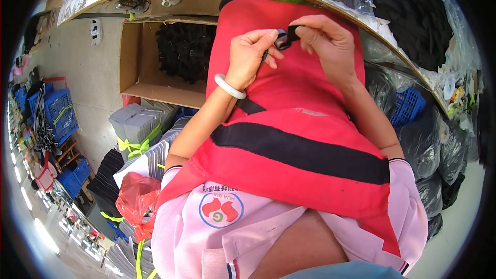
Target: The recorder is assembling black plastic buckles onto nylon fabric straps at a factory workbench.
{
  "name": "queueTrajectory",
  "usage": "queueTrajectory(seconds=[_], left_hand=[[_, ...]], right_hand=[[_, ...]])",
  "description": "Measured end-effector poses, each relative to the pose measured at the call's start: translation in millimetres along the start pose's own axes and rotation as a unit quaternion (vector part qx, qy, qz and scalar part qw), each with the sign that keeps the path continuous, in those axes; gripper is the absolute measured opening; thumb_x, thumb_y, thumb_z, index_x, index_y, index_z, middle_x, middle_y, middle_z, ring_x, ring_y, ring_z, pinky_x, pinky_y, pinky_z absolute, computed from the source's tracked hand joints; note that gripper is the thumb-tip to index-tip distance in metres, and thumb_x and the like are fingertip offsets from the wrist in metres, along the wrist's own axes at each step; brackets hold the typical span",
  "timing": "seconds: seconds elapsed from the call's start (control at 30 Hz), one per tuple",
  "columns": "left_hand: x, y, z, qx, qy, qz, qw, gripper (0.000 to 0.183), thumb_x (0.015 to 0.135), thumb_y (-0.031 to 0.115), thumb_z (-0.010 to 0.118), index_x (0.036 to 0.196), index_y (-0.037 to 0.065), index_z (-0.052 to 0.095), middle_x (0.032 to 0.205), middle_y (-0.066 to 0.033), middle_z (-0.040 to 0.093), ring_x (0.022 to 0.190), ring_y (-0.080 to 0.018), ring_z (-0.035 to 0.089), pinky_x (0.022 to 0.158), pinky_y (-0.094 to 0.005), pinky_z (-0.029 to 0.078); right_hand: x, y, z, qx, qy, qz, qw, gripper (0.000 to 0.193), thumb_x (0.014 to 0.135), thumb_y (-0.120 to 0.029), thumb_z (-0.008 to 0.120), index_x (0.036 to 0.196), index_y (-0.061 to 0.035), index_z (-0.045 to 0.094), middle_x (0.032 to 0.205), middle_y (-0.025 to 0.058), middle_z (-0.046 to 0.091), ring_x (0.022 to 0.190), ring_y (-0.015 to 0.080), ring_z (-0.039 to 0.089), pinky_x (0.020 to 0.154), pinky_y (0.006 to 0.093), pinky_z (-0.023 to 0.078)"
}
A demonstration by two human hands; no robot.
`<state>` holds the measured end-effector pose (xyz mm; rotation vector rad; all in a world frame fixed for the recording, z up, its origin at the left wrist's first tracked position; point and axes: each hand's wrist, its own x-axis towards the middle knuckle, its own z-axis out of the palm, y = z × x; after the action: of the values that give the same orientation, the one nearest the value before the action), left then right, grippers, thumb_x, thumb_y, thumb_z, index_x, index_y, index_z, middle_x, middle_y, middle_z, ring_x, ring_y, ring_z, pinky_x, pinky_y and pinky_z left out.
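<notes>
Over my lap, covered by a red apron point(289, 88), I hold a small dark plastic buckle point(282, 41) between my two hands. My left hand point(252, 54), with a pale bangle point(230, 87) at its wrist, pinches the buckle's left side between thumb and fingers. A short black strap point(293, 33) meets the buckle on its right. My right hand point(328, 44) pinches that strap between thumb and forefinger. Whether the strap passes through the buckle I cannot tell, and my fingers cover part of both pieces.
A cardboard box point(135, 62) of black pieces stands left of my lap. Bundled grey sheets point(135, 121) and a red plastic bag point(137, 201) lie nearer. The worktable edge point(356, 16) curves ahead, carrying a black pile point(416, 23). Dark bags point(423, 147) and a blue crate point(407, 106) crowd the right.
</notes>
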<state>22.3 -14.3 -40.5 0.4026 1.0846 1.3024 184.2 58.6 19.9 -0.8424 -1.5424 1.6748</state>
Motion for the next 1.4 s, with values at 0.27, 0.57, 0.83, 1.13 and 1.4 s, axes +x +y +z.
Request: queueTrajectory(seconds=[0.27,0.57,0.83,1.13,1.4], left_hand=[[-3.5,3.1,9.2,0.07,0.028,0.091,0.993,0.02,0.093,0.011,0.063,0.102,-0.007,0.067,0.086,-0.0097,0.068,0.056,-0.0123,0.062,0.043,-0.022,0.047],[-2.5,2.4,7.4,0.133,0.059,0.124,0.982,0.013,0.089,0.006,0.066,0.099,-0.002,0.071,0.082,-0.0042,0.068,0.055,-0.0071,0.056,0.048,-0.0203,0.044],[-1.7,-1.7,9.4,0.167,0.079,0.15,0.971,0.013,0.087,0.005,0.069,0.097,-0.002,0.072,0.082,-0.0027,0.068,0.066,-0.0068,0.057,0.06,-0.021,0.046],[-6.9,1.3,1.6,0.17,-0.028,0.121,0.978,0.018,0.083,-0.001,0.07,0.102,-0.001,0.071,0.091,-0.0042,0.066,0.056,-0.0059,0.053,0.048,-0.0189,0.042],[-9.8,-2.1,-3.9,0.183,-0.029,0.186,0.965,0.018,0.083,-0.006,0.067,0.099,0.0,0.071,0.094,-0.0046,0.064,0.059,-0.0061,0.054,0.05,-0.0191,0.043]], right_hand=[[-3.8,15.2,-7.9,-0.008,-0.029,0.227,0.973,0.016,0.09,-0.015,0.067,0.099,-0.0015,0.067,0.073,0.0009,0.064,0.056,0.0051,0.056,0.046,0.0188,0.044],[-6.2,14.9,-11.1,0.081,-0.011,0.265,0.961,0.015,0.091,-0.015,0.066,0.088,-0.0021,0.06,0.069,0.0039,0.062,0.05,0.0079,0.057,0.045,0.0194,0.045],[-7.5,19.2,-6.4,0.034,-0.051,0.31,0.949,0.015,0.09,-0.015,0.066,0.089,-0.0016,0.06,0.071,0.0051,0.063,0.056,0.0091,0.061,0.047,0.0193,0.048],[-6.4,33.8,-14.2,0.077,-0.033,0.315,0.945,0.016,0.091,-0.016,0.065,0.093,-0.0009,0.06,0.077,0.0057,0.063,0.058,0.0097,0.061,0.049,0.0205,0.05],[-10.0,22.4,-6.3,0.171,0.009,0.284,0.943,0.025,0.095,-0.02,0.061,0.107,0.0008,0.059,0.091,0.0077,0.064,0.069,0.0123,0.067,0.058,0.0217,0.055]])
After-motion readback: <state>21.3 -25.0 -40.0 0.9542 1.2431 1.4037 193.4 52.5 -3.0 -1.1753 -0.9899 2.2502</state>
